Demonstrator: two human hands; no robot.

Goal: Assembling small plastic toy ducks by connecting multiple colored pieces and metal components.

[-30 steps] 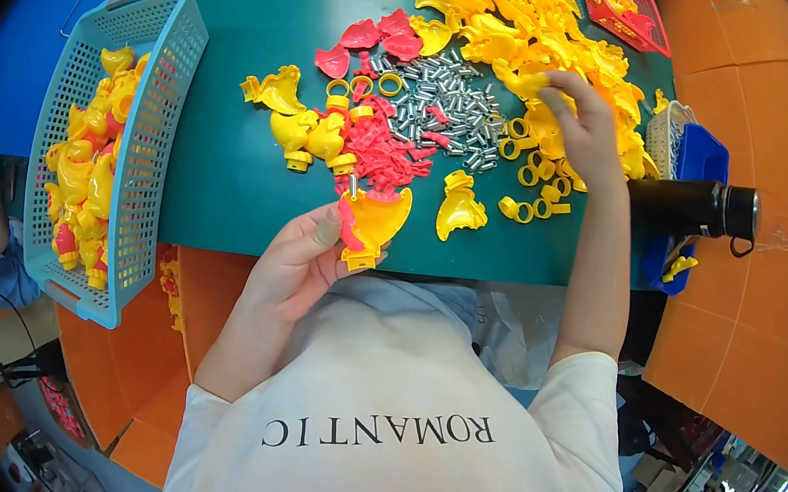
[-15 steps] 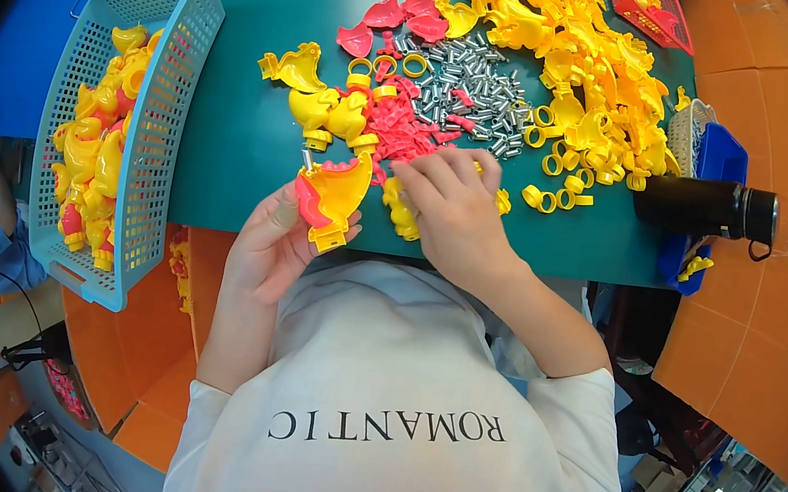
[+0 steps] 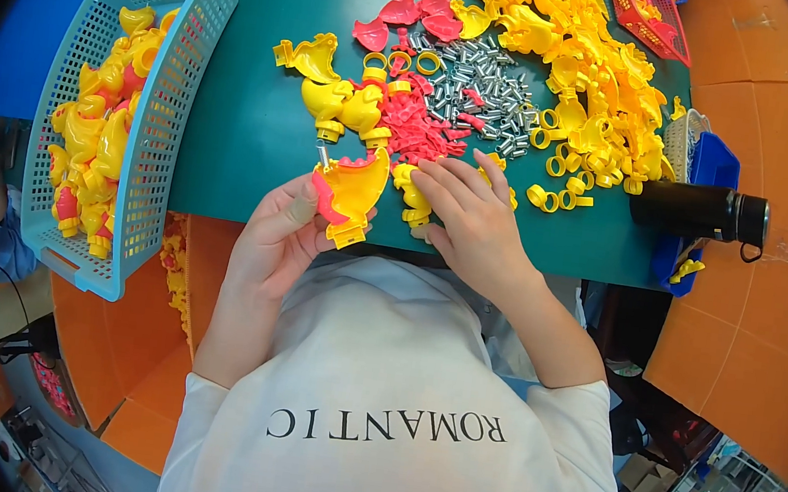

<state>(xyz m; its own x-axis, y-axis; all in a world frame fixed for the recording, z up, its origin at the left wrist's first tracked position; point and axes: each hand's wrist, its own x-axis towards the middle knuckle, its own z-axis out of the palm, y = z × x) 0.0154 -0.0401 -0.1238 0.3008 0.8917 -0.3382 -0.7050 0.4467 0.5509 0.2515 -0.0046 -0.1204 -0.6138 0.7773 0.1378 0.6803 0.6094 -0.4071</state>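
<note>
My left hand (image 3: pixel 282 225) is closed on a hollow yellow plastic half-shell (image 3: pixel 353 193) just above the table's near edge. A pink piece (image 3: pixel 326 197) is fitted along the shell's left side, and a small metal cylinder (image 3: pixel 324 153) shows at its top. Beside it, my right hand (image 3: pixel 477 215) lies palm down with fingers stretched and spread over yellow plastic parts. One of these, a yellow part (image 3: pixel 410 194), shows left of its fingers; what lies beneath the palm is hidden. Beyond the left hand sit rounded yellow pieces (image 3: pixel 342 106) with ring collars.
Pink pieces (image 3: pixel 412 127), metal cylinders (image 3: pixel 486 82), yellow rings (image 3: pixel 571 184) and a large heap of yellow shells (image 3: pixel 598 75) cover the green table (image 3: pixel 251 133). A blue basket (image 3: pixel 178 76) of assembled yellow pieces stands left. Right are a black bottle (image 3: pixel 685 209) and blue bin (image 3: pixel 714 164).
The left hand with the half-shell has shifted slightly right in view. My right hand's fingers have gone from bent to stretched and spread over the yellow parts.
</note>
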